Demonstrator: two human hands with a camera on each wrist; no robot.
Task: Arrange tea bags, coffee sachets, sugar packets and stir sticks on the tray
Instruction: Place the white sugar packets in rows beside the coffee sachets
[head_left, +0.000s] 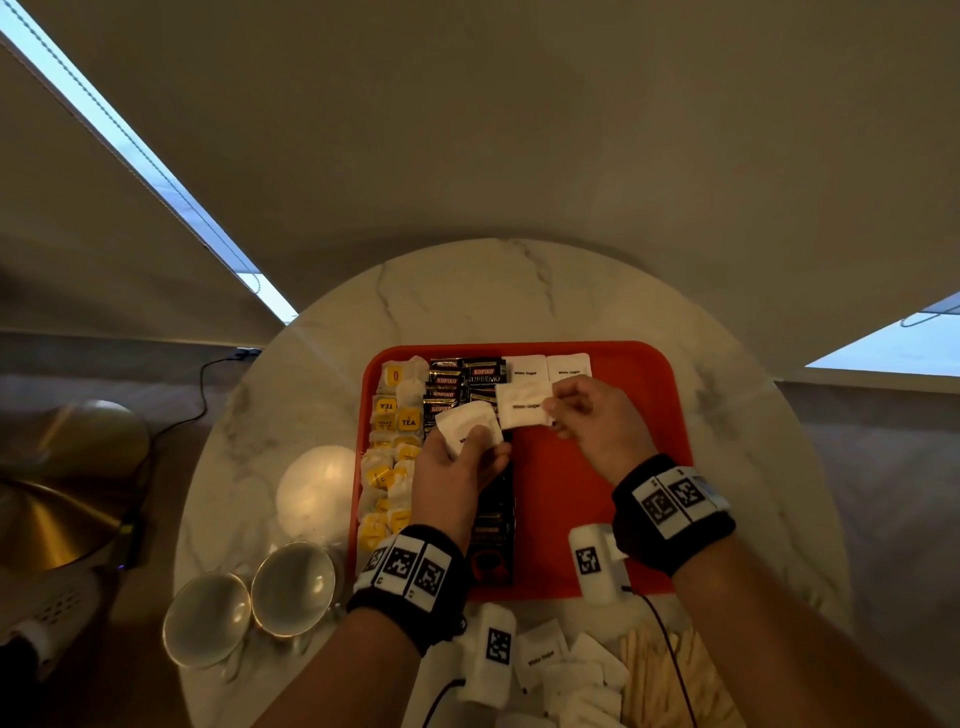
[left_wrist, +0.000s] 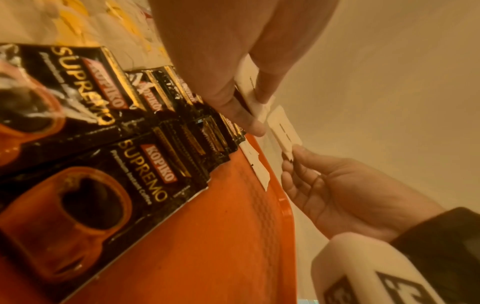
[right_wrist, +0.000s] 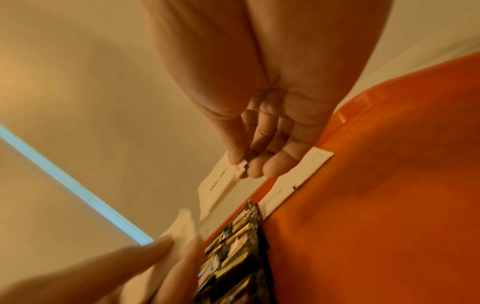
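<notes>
Both hands pinch sugar packets: right hand holds one flat just short of the tray's far packets.

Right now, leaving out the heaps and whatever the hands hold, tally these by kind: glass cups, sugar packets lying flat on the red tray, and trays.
Clear glass cups: 2
White paper sugar packets lying flat at the tray's far edge: 2
Red plastic tray: 1
Total: 5
</notes>
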